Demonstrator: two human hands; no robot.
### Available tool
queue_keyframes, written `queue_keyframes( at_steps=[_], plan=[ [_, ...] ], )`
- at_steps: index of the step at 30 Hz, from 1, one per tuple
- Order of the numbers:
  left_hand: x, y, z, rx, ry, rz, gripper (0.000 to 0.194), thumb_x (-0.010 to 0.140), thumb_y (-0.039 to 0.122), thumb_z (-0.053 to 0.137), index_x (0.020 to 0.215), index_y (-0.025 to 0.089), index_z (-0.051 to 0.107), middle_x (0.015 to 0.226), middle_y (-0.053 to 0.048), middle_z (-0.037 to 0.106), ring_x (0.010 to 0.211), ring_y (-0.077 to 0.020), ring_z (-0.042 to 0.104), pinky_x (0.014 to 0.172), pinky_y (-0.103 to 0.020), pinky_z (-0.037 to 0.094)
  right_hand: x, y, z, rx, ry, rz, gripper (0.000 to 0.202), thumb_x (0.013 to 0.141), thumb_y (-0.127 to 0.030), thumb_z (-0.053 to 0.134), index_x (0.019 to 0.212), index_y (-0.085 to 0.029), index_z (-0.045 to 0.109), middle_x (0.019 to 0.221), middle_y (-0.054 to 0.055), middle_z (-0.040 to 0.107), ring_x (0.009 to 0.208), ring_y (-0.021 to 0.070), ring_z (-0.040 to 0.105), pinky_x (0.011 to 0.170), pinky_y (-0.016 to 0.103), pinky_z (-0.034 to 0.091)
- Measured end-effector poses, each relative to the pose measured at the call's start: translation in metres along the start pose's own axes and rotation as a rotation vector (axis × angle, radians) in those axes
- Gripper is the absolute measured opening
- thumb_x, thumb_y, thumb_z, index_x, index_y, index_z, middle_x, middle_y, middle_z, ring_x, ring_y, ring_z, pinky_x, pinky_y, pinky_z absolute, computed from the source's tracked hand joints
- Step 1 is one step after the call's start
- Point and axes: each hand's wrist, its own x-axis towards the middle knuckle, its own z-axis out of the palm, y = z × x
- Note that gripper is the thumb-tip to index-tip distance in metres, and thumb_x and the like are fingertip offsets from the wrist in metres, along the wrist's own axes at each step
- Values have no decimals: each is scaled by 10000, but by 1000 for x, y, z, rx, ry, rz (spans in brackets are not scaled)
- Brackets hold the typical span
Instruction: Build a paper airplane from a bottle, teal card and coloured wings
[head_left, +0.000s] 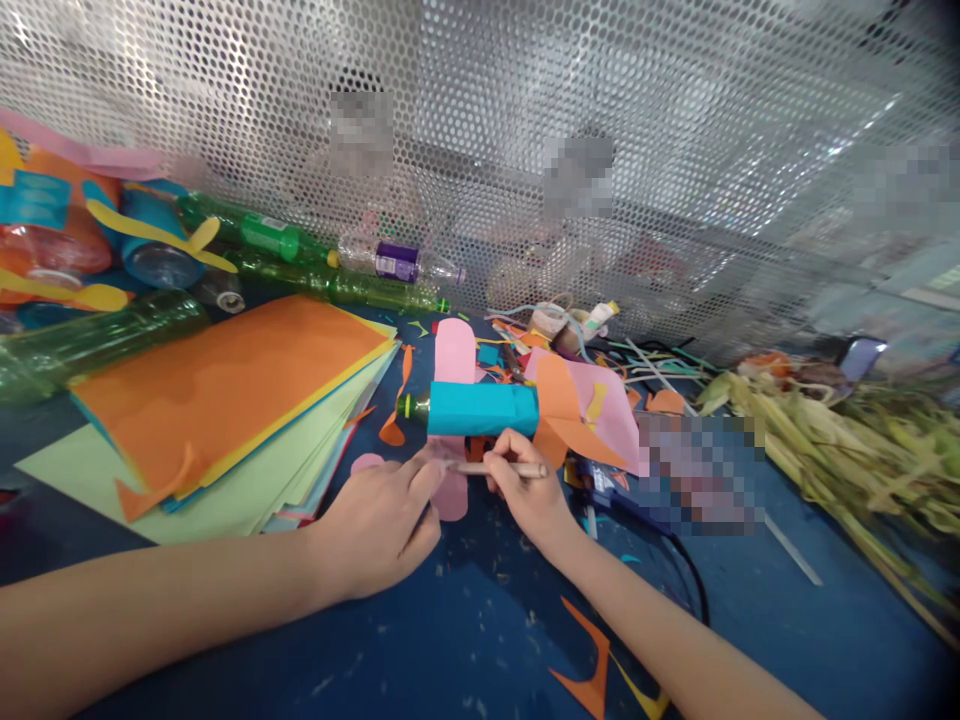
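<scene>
A bottle wrapped in blue paper (484,408) lies on its side, its green neck to the left and orange paper fins (559,390) at the right end. Pink paper wings (454,350) stick out above and below it. My left hand (382,520) presses its fingers on the lower pink wing; whether it grips the paper is hard to see, as its fingertips are bunched together. In my right hand (525,490) is a pale pen or pencil (510,469), its tip at the pink wing beside my left fingers.
Stacked coloured paper (247,390) lies at the left, with plastic bottles (270,235) behind. Orange scraps (589,660) lie in front, a blue glue gun (615,498) with its cable at the right, and corn husks (825,460) at the far right. Perforated metal mesh (480,120) stands behind.
</scene>
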Motion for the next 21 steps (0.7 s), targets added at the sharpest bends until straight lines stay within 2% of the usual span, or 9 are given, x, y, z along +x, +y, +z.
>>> queue_keyframes(
  at_steps=[4, 16, 21],
  plan=[
    [0, -1, 0, -4, 7, 10, 299, 865, 201, 333, 1147, 139, 411, 1175, -148, 578, 815, -248, 630, 702, -428, 490, 0, -1, 0, -7, 1, -3, 217, 807, -255, 494, 620, -222, 388, 494, -66, 480, 462, 104, 431, 488, 221, 340],
    [0, 0, 0, 3, -16, 6, 326, 867, 186, 298, 1178, 143, 390, 1061, -128, 606, 806, -277, 627, 669, -463, 490, 0, 1, 2, 19, 37, 24, 208, 795, -260, 495, 628, -225, 375, 481, -75, 446, 437, 99, 393, 462, 219, 319],
    [1, -1, 0, 7, -14, 7, 306, 869, 195, 303, 1153, 143, 402, 1074, -131, 600, 826, -280, 626, 677, -463, 489, 0, 1, 2, 10, 38, 17, 214, 794, -269, 499, 623, -225, 379, 480, -72, 452, 435, 100, 399, 457, 220, 319]
  ],
)
